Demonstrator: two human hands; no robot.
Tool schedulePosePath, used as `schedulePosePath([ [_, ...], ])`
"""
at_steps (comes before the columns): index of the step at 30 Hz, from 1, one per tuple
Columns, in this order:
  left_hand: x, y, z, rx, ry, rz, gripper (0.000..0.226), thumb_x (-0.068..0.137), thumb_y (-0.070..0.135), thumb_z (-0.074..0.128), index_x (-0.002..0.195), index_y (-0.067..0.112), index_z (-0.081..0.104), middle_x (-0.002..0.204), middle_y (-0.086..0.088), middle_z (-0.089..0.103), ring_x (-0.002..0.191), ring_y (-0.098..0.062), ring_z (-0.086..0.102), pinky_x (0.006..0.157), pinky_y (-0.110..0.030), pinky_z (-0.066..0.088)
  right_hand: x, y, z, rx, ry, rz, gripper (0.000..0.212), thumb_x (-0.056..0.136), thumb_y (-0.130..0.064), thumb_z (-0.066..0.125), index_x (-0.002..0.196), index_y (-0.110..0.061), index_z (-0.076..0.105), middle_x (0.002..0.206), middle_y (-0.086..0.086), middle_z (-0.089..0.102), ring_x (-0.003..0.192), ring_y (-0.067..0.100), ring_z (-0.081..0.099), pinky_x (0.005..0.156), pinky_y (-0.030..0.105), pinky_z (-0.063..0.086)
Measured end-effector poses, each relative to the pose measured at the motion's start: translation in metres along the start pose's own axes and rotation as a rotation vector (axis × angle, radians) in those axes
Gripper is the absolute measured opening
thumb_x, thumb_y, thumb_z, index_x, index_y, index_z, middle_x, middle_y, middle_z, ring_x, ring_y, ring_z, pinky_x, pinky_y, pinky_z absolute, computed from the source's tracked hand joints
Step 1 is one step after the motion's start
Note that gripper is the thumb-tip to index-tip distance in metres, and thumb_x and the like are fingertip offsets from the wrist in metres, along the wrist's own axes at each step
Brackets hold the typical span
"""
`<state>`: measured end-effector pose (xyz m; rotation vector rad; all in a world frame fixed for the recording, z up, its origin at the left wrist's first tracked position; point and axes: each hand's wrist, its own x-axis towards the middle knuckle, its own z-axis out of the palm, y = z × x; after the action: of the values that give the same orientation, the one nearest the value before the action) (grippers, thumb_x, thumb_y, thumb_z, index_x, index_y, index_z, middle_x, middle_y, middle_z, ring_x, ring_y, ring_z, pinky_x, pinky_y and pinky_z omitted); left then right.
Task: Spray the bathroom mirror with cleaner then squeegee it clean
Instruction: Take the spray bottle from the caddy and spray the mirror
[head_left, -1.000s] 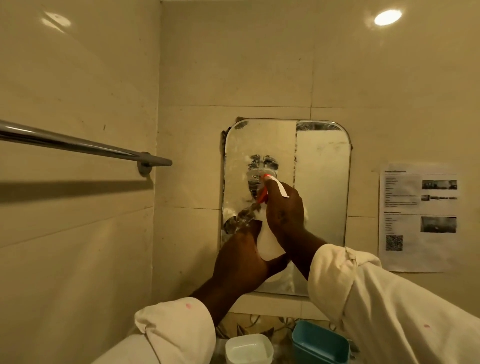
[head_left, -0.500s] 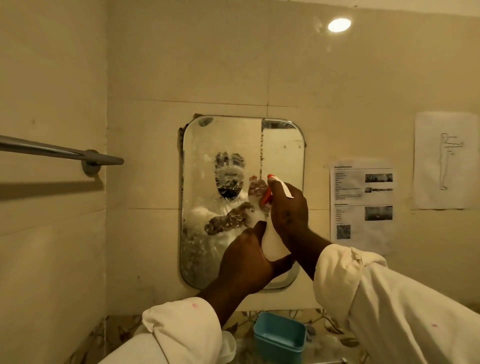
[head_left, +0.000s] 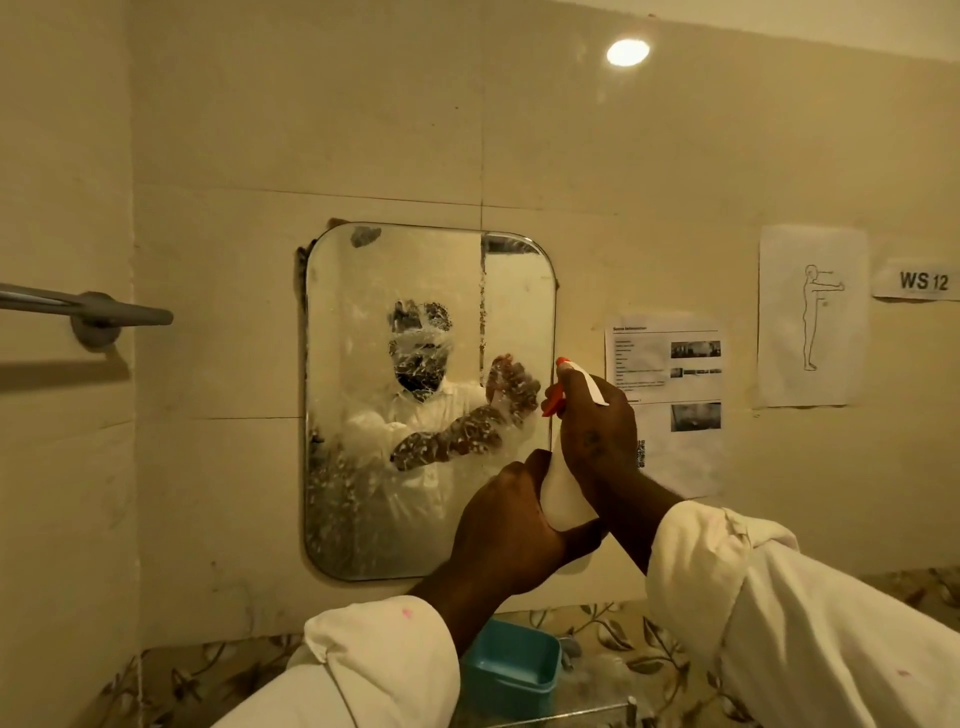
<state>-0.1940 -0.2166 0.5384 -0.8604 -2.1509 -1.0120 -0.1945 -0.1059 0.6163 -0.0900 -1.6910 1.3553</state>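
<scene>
A rounded rectangular mirror (head_left: 363, 322) hangs on the tiled wall, speckled with white spray droplets, thickest in its lower left. A white spray bottle (head_left: 563, 493) with an orange trigger and nozzle is held upright in front of the mirror's right edge. My right hand (head_left: 597, 431) wraps the bottle's neck and trigger. My left hand (head_left: 506, 530) cups the bottle's base from the left. The nozzle points left toward the glass. No squeegee is in view.
A metal towel bar (head_left: 88, 306) juts from the left wall. Printed sheets (head_left: 667, 374) and a figure drawing (head_left: 810, 312) are taped right of the mirror. A teal plastic tub (head_left: 511, 670) sits on the leaf-patterned counter (head_left: 623, 644) below.
The view has swung right, so the mirror sits further left. The bottle and both hands shifted from the mirror's middle to its right edge. More droplets cover the glass.
</scene>
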Motion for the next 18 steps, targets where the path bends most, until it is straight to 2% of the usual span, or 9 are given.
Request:
schedulePosePath([
  [4, -0.006, -0.003, -0.001, 0.012, -0.010, -0.007, 0.075, 0.055, 0.090, 0.065, 0.114, 0.049, 0.045, 0.100, 0.020, 0.061, 0.082, -0.005, 0.061, 0.057, -0.014, 0.042, -0.004, 0.006, 0.004, 0.013, -0.004, -0.001, 0.062, 0.087, -0.075, 0.041, 0.084, -0.023, 0.075, 0.081, 0.000, 0.077, 0.082, 0.022, 0.070, 0.078, 0.040, 0.054],
  [8, -0.017, -0.016, -0.011, 0.045, -0.001, -0.030, 0.075, 0.056, 0.090, 0.065, 0.115, 0.049, 0.044, 0.102, 0.017, 0.063, 0.085, -0.006, 0.062, 0.064, -0.022, 0.052, -0.014, 0.010, 0.019, 0.028, -0.046, 0.004, 0.050, 0.094, -0.068, 0.047, 0.083, -0.026, 0.072, 0.081, -0.001, 0.075, 0.080, 0.022, 0.068, 0.070, 0.036, 0.048],
  [12, -0.026, -0.032, -0.030, 0.090, 0.022, -0.077, 0.078, 0.054, 0.090, 0.065, 0.117, 0.049, 0.045, 0.103, 0.017, 0.063, 0.088, -0.007, 0.064, 0.071, -0.033, 0.060, -0.028, 0.007, 0.045, 0.080, -0.103, 0.034, 0.054, 0.095, -0.065, 0.046, 0.106, -0.024, 0.079, 0.095, 0.001, 0.078, 0.092, 0.025, 0.071, 0.082, 0.040, 0.055],
  [15, -0.033, -0.047, -0.048, 0.106, 0.031, -0.103, 0.079, 0.055, 0.089, 0.066, 0.120, 0.049, 0.044, 0.107, 0.017, 0.064, 0.092, -0.007, 0.065, 0.075, -0.035, 0.060, -0.040, -0.001, 0.066, 0.121, -0.146, 0.020, 0.052, 0.092, -0.067, 0.044, 0.099, -0.029, 0.080, 0.091, -0.004, 0.079, 0.089, 0.020, 0.071, 0.086, 0.042, 0.056],
  [18, -0.042, -0.062, -0.065, 0.119, 0.037, -0.131, 0.082, 0.056, 0.089, 0.066, 0.125, 0.049, 0.044, 0.111, 0.017, 0.064, 0.097, -0.008, 0.065, 0.079, -0.037, 0.060, -0.054, -0.006, 0.088, 0.127, -0.209, -0.009, 0.048, 0.096, -0.061, 0.045, 0.092, -0.025, 0.077, 0.086, -0.002, 0.078, 0.087, 0.021, 0.072, 0.088, 0.046, 0.057],
])
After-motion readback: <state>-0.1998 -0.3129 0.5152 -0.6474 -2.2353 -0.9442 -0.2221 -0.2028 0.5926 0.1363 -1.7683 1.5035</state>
